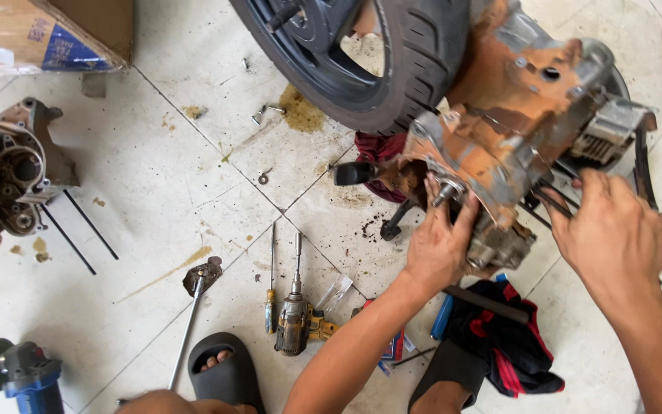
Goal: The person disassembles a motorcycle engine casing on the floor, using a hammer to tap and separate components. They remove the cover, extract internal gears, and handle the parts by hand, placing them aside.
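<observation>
Two bare hands gripping a rust-orange, grimy metal engine casing (499,146).
Left hand (440,244) is wrapping loosely around its shaft end; right hand (611,230) is closing over thin black rods (549,201).

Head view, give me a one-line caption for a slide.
Both hands, left and right, grip a rusty engine case beside a tyre, with a drill on the tiled floor.

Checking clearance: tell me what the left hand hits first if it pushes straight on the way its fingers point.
The left hand already touches the rusty engine casing; straight on, its fingers likely meet the metal shaft first.
</observation>
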